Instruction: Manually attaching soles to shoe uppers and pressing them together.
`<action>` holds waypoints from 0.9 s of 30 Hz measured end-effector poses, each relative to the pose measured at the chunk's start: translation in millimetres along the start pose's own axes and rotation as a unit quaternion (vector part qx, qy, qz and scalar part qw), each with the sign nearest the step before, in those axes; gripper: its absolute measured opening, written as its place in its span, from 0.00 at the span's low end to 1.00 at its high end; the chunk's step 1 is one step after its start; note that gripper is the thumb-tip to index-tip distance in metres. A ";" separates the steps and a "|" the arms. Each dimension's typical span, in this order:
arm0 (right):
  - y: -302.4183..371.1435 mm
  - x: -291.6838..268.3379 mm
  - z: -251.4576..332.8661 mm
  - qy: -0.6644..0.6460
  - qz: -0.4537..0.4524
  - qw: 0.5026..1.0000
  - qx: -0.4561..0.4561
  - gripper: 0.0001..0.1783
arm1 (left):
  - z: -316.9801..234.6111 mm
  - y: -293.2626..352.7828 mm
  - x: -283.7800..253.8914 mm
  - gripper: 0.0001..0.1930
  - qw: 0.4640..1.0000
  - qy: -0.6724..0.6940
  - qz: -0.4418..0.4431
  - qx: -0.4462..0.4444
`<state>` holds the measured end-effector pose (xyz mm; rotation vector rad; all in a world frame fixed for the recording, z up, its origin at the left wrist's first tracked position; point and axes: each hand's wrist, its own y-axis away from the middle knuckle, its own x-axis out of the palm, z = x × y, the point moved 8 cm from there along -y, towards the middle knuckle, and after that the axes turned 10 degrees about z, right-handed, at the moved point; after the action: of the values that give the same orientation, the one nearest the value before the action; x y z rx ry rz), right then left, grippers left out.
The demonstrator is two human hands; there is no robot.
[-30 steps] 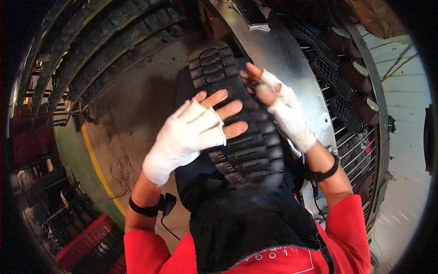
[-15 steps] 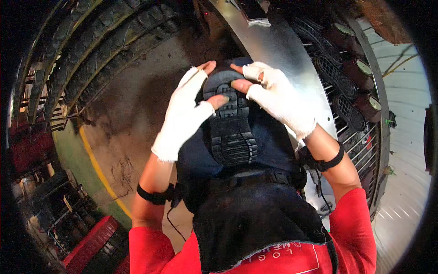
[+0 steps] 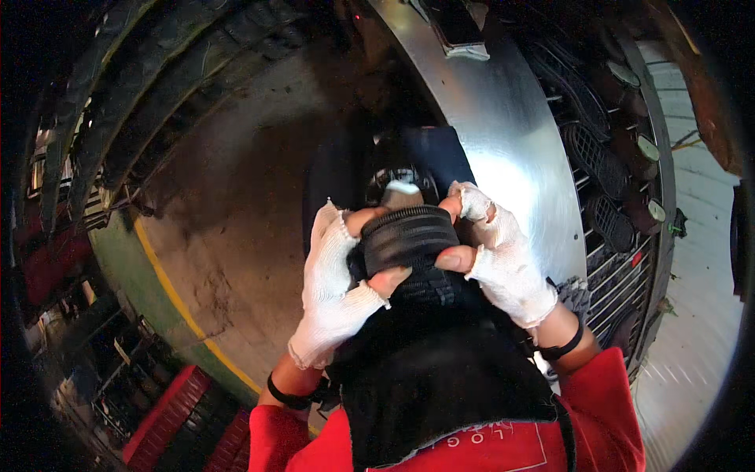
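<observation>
A black shoe [image 3: 410, 242] is tilted toward me over my lap, showing its rounded end and the ridged edge of its sole. My left hand [image 3: 333, 275], in a white fingerless glove, grips its left side with the thumb in front and the fingers behind. On the other side my right hand [image 3: 502, 267], gloved the same way, pinches it between thumb and fingers. Just beyond the shoe's edge a pale rounded surface shows; I cannot tell what it is. A black apron [image 3: 440, 377] lies beneath my hands.
A shiny metal table [image 3: 511, 118] curves along the right. Beyond it a rack [image 3: 613, 287] carries black soles [image 3: 595, 161] and dark shoes. A dark flat object [image 3: 452, 23] lies at the table's far end. Racks [image 3: 157, 86] of dark footwear stand at the left.
Both hands have come nearer to me with the shoe. Its sole, seen flat before, has tipped so that its end now faces up.
</observation>
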<state>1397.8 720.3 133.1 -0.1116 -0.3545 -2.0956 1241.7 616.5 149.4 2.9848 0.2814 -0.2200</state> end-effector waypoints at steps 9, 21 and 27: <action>-34.0 -12.6 -3.6 0.120 -0.011 0.993 -0.004 0.33 | 11.4 -39.0 -13.0 0.30 0.999 -0.043 -0.016 -0.017; -57.7 6.1 27.9 0.240 0.115 0.962 -0.064 0.48 | 45.5 -34.5 -21.9 0.76 0.987 0.045 0.151 -0.005; 31.5 -10.0 29.2 -0.074 0.046 0.996 0.023 0.40 | -19.7 -12.5 33.2 0.72 0.966 0.196 0.163 0.035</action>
<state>1427.9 721.8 165.2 -0.2510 -0.4781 -1.9920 1274.1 637.4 162.0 3.0613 -0.1868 0.4079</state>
